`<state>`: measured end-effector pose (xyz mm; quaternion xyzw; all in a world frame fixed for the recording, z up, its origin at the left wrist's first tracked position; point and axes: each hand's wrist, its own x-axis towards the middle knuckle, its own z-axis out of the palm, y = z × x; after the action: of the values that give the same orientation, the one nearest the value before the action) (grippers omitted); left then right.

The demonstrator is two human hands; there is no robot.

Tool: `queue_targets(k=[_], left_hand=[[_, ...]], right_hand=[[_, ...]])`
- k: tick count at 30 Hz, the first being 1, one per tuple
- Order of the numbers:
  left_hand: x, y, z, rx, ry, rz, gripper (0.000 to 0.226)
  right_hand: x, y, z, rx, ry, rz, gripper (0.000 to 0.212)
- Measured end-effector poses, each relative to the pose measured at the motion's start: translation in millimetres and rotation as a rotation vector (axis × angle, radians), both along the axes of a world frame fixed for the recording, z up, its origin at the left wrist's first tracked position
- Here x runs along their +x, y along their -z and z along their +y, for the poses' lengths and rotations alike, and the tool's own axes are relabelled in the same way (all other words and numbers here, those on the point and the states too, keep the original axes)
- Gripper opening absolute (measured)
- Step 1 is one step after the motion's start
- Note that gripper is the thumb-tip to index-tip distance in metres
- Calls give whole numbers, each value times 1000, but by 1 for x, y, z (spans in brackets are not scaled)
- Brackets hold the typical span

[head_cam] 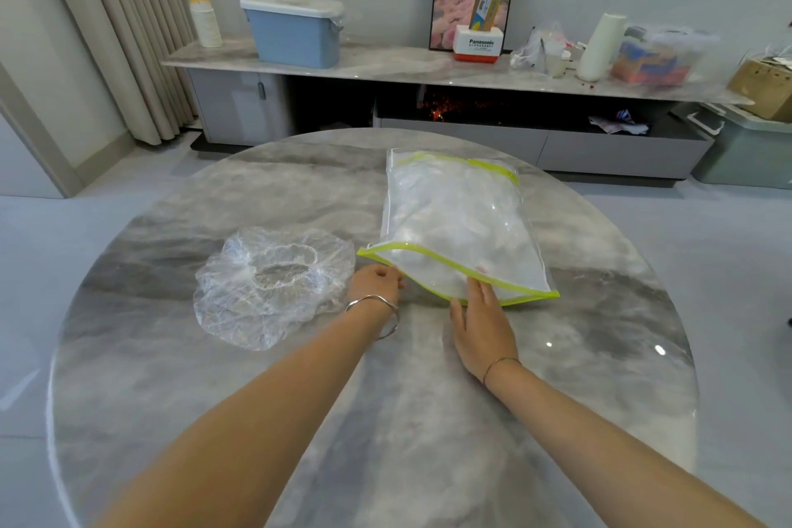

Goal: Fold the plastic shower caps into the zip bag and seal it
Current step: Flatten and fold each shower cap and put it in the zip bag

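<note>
The zip bag (454,223) is being pinned to the bench (300,407) at twelve o'clock by the flat, released right hand (482,319). Its mouth is being flanked by the curled left hand (375,282), grip untellable. Nine o'clock: shower cap (274,285), flimsy and slippery, likely best gathered at its elastic.

The marble table (407,442) bears a shower cap (240,313) and zip bag (458,227).

A shower cap (274,285) lies left of the zip bag (454,227) (both on the table (407,442)).
</note>
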<state>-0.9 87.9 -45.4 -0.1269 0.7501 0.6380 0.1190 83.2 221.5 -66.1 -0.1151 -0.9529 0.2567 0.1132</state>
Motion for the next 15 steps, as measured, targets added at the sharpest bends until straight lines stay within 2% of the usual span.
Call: queue_targets(k=[3, 10, 15], left_hand=[[-8, 9, 2, 7, -91, 13, 29], [6, 3, -9, -74, 11, 92, 26], [32, -14, -43, -521, 290, 299, 14]], right_hand=[[-27, -5, 10, 72, 94, -73, 54], [-55, -12, 26, 191, 194, -285, 55], [-24, -13, 19, 305, 120, -263, 56]])
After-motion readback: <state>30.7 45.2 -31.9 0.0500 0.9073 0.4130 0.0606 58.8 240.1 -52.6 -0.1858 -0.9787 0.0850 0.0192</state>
